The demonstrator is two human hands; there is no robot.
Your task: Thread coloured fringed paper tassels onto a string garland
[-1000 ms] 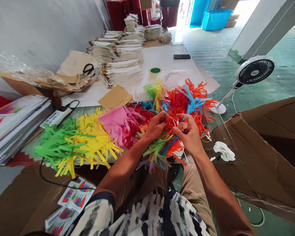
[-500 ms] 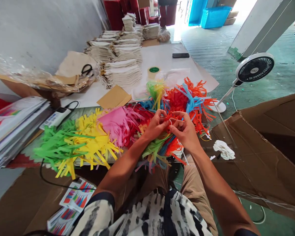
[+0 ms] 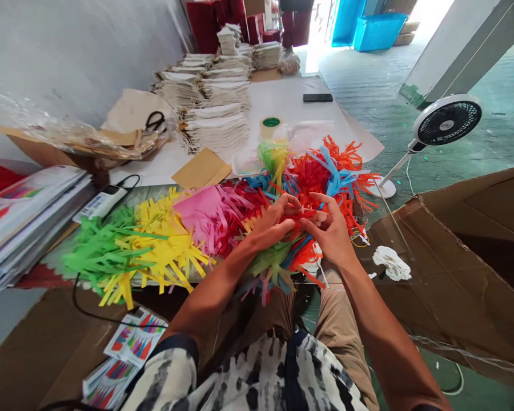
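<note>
Both hands work close together over a heap of cut paper tassels. My left hand (image 3: pixel 278 221) has its fingers curled on a red paper tassel (image 3: pixel 300 216). Opposite it, my right hand (image 3: pixel 329 228) pinches the same red strips between thumb and fingers, and its index finger arches above. A thin white tie shows between the fingertips; its ends are too small to make out. Beneath the hands hang green strips (image 3: pixel 272 260) and orange-red ones (image 3: pixel 306 265). Pink (image 3: pixel 208 214), yellow (image 3: pixel 167 245) and green tassels (image 3: pixel 100 245) lie to the left.
Stacks of white paper bundles (image 3: pixel 218 123) stand behind, with a tape roll (image 3: pixel 270 127) and a phone (image 3: pixel 317 97) nearby. A white fan (image 3: pixel 448 123) is at the right, above a cardboard box (image 3: pixel 462 240). Black scissors (image 3: pixel 155 121) and printed sheets (image 3: pixel 29 217) are left.
My hands have drawn slightly apart, with the red strips stretched between them. The left fingers have flattened and the right index finger has lifted. The view has shifted a little.
</note>
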